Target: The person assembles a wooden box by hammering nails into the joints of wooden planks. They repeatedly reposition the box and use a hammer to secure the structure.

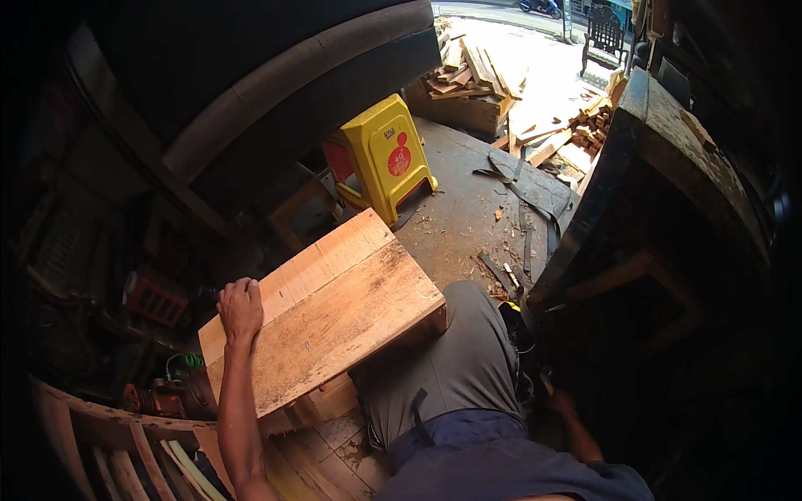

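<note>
A wide wooden board [334, 321], joined from a paler strip and a rougher brown plank, lies tilted in front of me beside my grey-trousered leg. My left hand [241, 311] is closed over its left edge, knuckles up and fingertips hidden. Low in the shadow at my right side is my right hand [561, 402], well apart from the board. A small pale sliver shows by its fingers, but darkness hides how they are bent and whether they hold anything.
Beyond the board stands a yellow plastic stool [397, 159]. Dark straps [530, 200] and wood shavings lie on the grey floor. Scrap wood [468, 71] is heaped toward the bright street. At right rises a large dark-sided wooden piece [685, 159]; a slatted wooden frame [138, 451] is lower left.
</note>
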Available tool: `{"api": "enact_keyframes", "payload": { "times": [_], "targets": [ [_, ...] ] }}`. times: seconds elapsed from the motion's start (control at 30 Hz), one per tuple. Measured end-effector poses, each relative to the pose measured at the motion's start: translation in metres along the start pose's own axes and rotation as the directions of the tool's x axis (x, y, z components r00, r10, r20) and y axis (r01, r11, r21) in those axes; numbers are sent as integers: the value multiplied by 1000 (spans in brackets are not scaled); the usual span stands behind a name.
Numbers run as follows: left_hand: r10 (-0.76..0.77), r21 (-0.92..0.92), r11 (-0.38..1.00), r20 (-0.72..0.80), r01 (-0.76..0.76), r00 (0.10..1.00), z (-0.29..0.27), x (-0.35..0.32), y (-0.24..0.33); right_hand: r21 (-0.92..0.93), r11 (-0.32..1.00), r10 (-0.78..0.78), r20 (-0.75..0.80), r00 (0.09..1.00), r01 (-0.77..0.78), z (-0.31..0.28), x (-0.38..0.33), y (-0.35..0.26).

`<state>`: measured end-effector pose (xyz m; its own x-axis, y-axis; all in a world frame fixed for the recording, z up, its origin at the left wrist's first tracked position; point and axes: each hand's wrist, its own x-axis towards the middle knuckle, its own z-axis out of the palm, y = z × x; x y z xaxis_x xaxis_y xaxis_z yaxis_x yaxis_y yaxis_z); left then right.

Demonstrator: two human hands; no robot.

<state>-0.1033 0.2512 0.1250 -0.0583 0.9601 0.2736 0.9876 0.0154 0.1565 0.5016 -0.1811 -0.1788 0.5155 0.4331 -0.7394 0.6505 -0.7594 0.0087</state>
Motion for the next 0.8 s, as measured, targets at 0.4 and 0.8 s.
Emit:
{"api": "enact_keyframes", "payload": {
  "times": [0.4,0.8],
  "targets": [
    [-628,-485,705,-91,517,773,-68,-186,-124,446,795,-308,-288,907,411,83,66,-82],
    [-718,-949,69,168,309,676,-29,-220,-84,44,962,-273,97,957,270,-88,-61,-91]
  ]
}}
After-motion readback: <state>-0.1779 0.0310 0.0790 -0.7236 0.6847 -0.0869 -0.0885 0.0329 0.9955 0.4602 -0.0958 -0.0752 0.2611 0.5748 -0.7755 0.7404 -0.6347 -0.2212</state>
